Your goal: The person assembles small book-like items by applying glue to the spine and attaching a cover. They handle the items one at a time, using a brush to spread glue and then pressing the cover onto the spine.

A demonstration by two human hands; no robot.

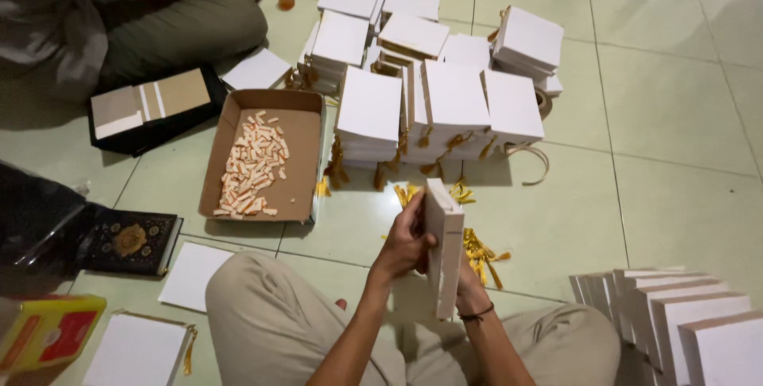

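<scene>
Both hands — left hand (405, 244), right hand (469, 290) — clasp one white hardcover book (443, 247), fingers wrapped on it; stacked white books (413, 108) look finished, a standing row (675, 322) likely waits.

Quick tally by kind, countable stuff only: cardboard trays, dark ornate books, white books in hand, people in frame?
Cardboard tray: 1
Dark ornate book: 1
White book held between left hand and right hand: 1
People: 2, counting the second person
Total: 5
Stacked white books overlap too much to count.
</scene>
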